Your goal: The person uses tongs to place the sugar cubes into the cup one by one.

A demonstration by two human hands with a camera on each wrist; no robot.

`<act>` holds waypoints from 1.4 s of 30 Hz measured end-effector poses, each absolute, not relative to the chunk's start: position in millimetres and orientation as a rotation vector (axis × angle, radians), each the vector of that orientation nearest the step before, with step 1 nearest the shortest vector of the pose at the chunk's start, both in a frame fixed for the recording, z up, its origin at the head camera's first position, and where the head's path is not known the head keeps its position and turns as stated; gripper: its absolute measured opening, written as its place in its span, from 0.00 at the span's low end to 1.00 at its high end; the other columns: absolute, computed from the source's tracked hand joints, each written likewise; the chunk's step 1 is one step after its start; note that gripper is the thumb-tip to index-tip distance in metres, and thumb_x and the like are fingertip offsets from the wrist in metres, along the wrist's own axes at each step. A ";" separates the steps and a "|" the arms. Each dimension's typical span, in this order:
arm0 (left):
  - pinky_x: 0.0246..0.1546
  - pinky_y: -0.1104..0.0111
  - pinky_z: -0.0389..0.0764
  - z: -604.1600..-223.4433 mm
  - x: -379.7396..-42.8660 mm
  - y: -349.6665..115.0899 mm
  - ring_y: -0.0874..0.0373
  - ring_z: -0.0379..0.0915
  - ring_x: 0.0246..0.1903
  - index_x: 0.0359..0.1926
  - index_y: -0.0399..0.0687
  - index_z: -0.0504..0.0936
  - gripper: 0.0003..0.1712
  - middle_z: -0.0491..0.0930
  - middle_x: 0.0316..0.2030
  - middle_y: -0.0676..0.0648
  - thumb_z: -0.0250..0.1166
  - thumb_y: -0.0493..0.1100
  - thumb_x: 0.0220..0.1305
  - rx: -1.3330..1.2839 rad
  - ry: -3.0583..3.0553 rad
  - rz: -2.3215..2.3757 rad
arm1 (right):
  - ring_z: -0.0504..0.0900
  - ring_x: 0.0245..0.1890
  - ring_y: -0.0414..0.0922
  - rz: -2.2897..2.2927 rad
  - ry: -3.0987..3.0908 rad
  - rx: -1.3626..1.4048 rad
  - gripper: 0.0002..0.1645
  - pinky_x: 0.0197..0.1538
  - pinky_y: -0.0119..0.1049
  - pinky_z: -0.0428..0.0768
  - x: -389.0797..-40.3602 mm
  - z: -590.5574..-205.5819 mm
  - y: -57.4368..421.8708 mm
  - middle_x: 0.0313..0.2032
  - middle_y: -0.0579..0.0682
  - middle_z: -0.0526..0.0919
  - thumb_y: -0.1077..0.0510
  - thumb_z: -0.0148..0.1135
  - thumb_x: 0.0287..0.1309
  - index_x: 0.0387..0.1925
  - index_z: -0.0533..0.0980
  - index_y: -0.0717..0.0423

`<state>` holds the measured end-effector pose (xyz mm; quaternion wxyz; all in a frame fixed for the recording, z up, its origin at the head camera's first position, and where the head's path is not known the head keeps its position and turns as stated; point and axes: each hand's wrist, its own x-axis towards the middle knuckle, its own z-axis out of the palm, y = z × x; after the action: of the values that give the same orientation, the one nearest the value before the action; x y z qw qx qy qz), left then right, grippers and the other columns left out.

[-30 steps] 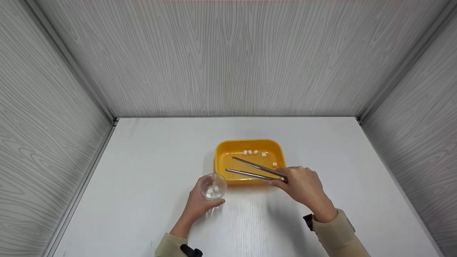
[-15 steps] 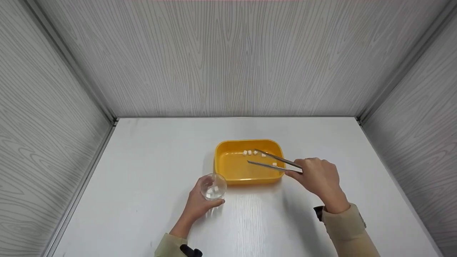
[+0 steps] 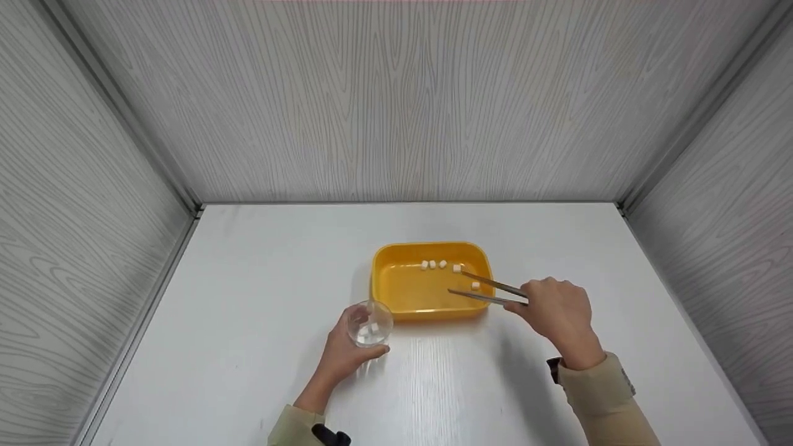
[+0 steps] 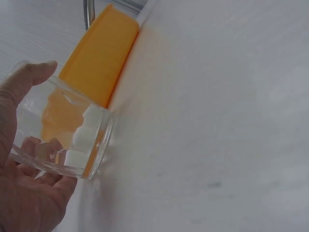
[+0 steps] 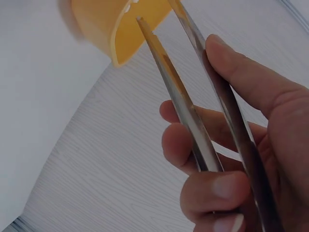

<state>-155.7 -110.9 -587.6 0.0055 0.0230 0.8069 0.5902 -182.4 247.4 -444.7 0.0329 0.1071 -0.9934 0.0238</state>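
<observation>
My left hand [image 3: 344,354] grips a clear glass cup [image 3: 370,323] from its left side, thumb on the near side. White cubes [image 4: 87,130] lie at the bottom of the cup in the left wrist view. With my right hand [image 3: 560,313] I hold a pair of metal tongs [image 5: 186,111], their two arms spread apart. The tongs reach over the right wall of a yellow tray [image 3: 427,314]. One tip is right beside a white cube [image 3: 457,269]; another cube [image 3: 476,286] shows between the arms. Nothing is pinched between the tips.
Along the tray's far side several more white cubes [image 3: 433,264] sit in a row. Beneath everything is a white tabletop [image 3: 266,279], bounded by a wood-grain back panel [image 3: 396,111] and side panels. The cup stands close to the tray's near left corner.
My right hand has carried the tongs to the right, from over the tray's left part to the cubes at its right. The left hand and cup have stayed put.
</observation>
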 end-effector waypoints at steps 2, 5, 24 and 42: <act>0.66 0.49 0.64 -587.9 -155.6 -110.9 0.45 0.65 0.64 0.67 0.46 0.65 0.54 0.72 0.63 0.43 0.83 0.44 0.38 0.073 2.526 1.848 | 0.68 0.13 0.45 0.063 -3.073 0.313 0.24 0.16 0.38 0.70 -181.6 -446.2 245.9 0.13 0.45 0.71 0.38 0.73 0.49 0.27 0.84 0.56; 0.65 0.49 0.65 -587.8 -155.0 -110.9 0.45 0.65 0.64 0.66 0.46 0.65 0.53 0.72 0.63 0.44 0.83 0.44 0.38 0.073 2.531 1.838 | 0.68 0.12 0.45 0.048 -3.078 0.289 0.25 0.14 0.38 0.70 -180.4 -449.0 243.4 0.12 0.46 0.70 0.37 0.72 0.49 0.23 0.82 0.56; 0.65 0.50 0.66 -588.8 -157.1 -112.6 0.45 0.66 0.63 0.67 0.45 0.65 0.55 0.72 0.62 0.43 0.83 0.46 0.38 0.088 2.528 1.847 | 0.70 0.11 0.48 0.010 -3.117 0.168 0.26 0.14 0.42 0.73 -176.3 -449.6 222.3 0.11 0.49 0.69 0.39 0.72 0.50 0.22 0.81 0.59; 0.65 0.49 0.65 -591.2 -156.9 -112.1 0.46 0.66 0.63 0.66 0.47 0.65 0.54 0.73 0.62 0.45 0.83 0.47 0.38 0.088 2.538 1.836 | 0.70 0.12 0.45 -0.430 -2.943 0.435 0.24 0.17 0.38 0.76 -194.2 -437.7 220.5 0.15 0.51 0.76 0.44 0.78 0.42 0.29 0.86 0.61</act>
<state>-156.9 -112.1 -591.2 0.0036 0.0281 0.8099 0.5859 -194.2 220.5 -437.7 0.0677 0.1445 -0.9768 -0.1428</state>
